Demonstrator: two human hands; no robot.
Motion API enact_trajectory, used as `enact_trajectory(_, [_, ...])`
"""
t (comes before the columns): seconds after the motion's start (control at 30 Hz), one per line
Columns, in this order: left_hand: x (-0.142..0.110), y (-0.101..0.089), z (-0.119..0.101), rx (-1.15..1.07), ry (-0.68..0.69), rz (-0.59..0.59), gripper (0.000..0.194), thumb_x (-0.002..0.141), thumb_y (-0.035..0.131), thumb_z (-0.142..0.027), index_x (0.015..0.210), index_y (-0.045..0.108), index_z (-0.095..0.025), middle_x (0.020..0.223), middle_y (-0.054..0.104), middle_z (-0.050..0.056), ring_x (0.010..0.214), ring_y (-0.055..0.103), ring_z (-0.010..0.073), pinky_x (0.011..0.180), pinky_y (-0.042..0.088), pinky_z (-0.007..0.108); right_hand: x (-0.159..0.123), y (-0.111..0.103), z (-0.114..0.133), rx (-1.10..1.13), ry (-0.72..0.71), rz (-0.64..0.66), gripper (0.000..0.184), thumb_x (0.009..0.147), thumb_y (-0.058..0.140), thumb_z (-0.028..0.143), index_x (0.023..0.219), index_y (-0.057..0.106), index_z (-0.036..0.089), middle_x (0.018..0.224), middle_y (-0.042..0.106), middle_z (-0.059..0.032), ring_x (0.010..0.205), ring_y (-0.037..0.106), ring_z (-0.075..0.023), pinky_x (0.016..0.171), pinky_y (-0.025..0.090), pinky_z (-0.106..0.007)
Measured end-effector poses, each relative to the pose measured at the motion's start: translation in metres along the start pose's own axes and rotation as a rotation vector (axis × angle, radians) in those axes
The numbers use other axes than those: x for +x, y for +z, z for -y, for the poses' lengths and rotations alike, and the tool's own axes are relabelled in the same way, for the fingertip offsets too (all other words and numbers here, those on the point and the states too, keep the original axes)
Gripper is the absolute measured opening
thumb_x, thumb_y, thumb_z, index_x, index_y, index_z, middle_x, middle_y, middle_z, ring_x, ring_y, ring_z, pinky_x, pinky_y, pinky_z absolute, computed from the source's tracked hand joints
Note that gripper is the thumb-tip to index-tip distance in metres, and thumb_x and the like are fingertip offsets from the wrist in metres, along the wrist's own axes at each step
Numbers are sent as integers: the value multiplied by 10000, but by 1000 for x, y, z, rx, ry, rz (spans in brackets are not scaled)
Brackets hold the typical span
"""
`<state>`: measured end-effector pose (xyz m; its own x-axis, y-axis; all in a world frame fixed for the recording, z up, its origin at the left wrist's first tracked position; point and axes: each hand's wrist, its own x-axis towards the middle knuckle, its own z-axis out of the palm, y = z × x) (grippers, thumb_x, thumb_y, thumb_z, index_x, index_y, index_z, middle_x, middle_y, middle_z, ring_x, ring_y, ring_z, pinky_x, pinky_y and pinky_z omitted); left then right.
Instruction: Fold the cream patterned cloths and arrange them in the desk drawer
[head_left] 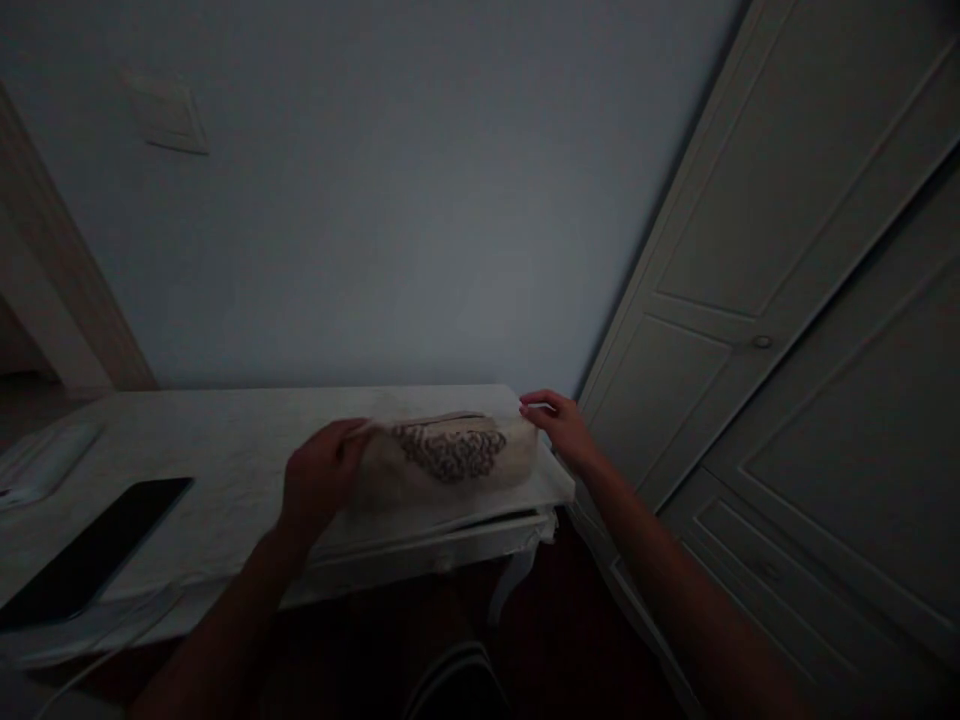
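Note:
A pale fabric pouch (450, 462) with a dark brown patterned patch lies on the right end of a white table (225, 450). My left hand (319, 485) grips the pouch's left end with fingers curled round it. On the pouch's right end, my right hand (564, 425) pinches the top corner. The room is dim.
A dark flat tablet or phone (97, 550) lies on the table's left part, with a pale object (41, 460) behind it. A panelled cupboard door with a small knob (762, 342) stands close on the right. A plain wall rises behind the table.

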<state>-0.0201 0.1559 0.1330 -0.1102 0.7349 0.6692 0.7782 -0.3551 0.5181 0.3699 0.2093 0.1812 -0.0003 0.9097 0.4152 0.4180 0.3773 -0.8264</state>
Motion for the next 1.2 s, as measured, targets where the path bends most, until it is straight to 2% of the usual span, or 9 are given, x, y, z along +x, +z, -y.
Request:
enact_trajectory(0.1, [44, 22, 11, 104, -168, 32, 508, 1014, 421, -421, 1368, 630, -122, 1285, 740, 173, 1121, 723, 289, 1012, 570, 435, 36, 23, -3, -66, -69, -140, 455, 952, 597, 533, 1145, 701, 134, 1166, 728, -157, 1025, 697, -245, 895, 550, -403])
enact_trajectory(0.2, [32, 37, 33, 163, -147, 124, 536, 995, 408, -379, 1407, 584, -86, 1374, 671, 217, 1236, 677, 303, 1099, 525, 463, 19, 48, -19, -121, -137, -149, 397, 963, 610, 507, 1167, 706, 179, 1279, 692, -169, 1199, 643, -290, 1045, 515, -484])
enact_trajectory(0.43, [-36, 36, 51, 167, 247, 578, 446, 959, 606, -380, 1373, 673, -230, 1416, 711, 115, 1291, 663, 296, 1107, 506, 458, -73, 101, -53, -567, -336, 380, 632, 948, 744, 513, 1497, 575, 249, 1628, 494, -159, 1489, 445, -337, 1203, 359, -562])
enact_trajectory(0.6, [-7, 32, 19, 412, 305, 514, 385, 953, 490, -91, 1219, 748, -197, 1244, 781, 136, 1142, 730, 297, 1007, 543, 455, -69, 116, -31, -585, -371, 385, 692, 940, 761, 483, 1544, 526, 240, 1609, 525, -158, 1487, 457, -327, 1204, 339, -554])
enact_trajectory(0.77, [19, 39, -58, 349, 530, 251, 292, 964, 562, -97, 1155, 744, -222, 1133, 787, 103, 1080, 719, 279, 992, 548, 450, -35, 125, -9, -196, -263, 235, 639, 795, 821, 395, 1390, 672, 214, 1435, 681, -145, 1331, 599, -328, 1167, 399, -502])
enact_trajectory(0.87, [-11, 40, -94, 173, 631, 42, 311, 1005, 561, -138, 1274, 702, -208, 1289, 746, 128, 1194, 678, 273, 1060, 527, 457, -18, 111, -8, 81, -111, 66, 360, 829, 691, 437, 1100, 782, 218, 1129, 800, -84, 1084, 704, -288, 1025, 518, -429])
enact_trajectory(0.97, [-85, 45, -96, -78, 535, 9, 250, 1017, 563, -177, 1198, 718, -249, 1130, 775, 88, 1063, 718, 227, 976, 578, 391, -20, 70, -19, 180, -6, -99, 457, 894, 532, 551, 1043, 771, 191, 961, 802, -93, 924, 725, -296, 857, 581, -433])
enact_trajectory(1.1, [-196, 54, -48, -232, 17, 252, 228, 997, 544, -328, 1097, 748, -337, 1090, 780, 75, 1020, 754, 263, 929, 638, 439, -70, -6, -45, 391, 136, -290, 585, 823, 572, 662, 1124, 771, 202, 918, 795, -110, 890, 745, -330, 810, 603, -482])
enact_trajectory(1.2, [-239, 52, 7, -216, -422, 149, 266, 922, 569, -502, 1071, 734, -355, 1143, 768, 72, 1108, 742, 355, 1013, 611, 563, -133, -37, -63, 373, 208, -410, 628, 822, 541, 663, 1263, 748, 265, 1078, 797, -107, 1022, 742, -367, 873, 603, -543])
